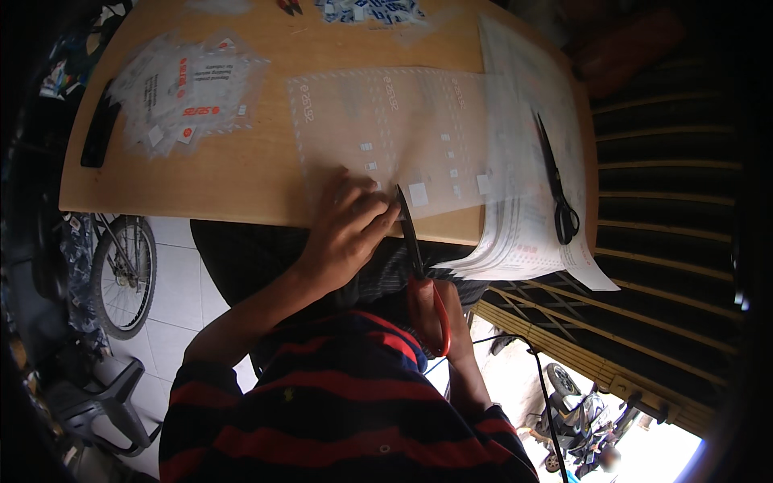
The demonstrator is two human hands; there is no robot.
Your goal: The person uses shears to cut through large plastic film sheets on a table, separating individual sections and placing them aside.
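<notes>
A translucent printed plastic sheet (338, 121) lies on the wooden table, reaching its near edge. My left hand (350, 225) is at the sheet's near edge, its fingers bent and bunched on the plastic, gripping it there. In my right hand (452, 310) are red-handled scissors (413, 241), held below the table's edge with the blades pointing away from me. The blade tips meet the sheet just right of my left fingers. Whether the blades are parted I cannot make out.
Stacked printed sheets (515, 217) overhang the table's near right edge, with black scissors (560, 189) on top. Cut plastic pieces (181, 88) are heaped at the left beside a dark flat object (101, 133). Small blue-and-white packets (370, 10) lie at the far side.
</notes>
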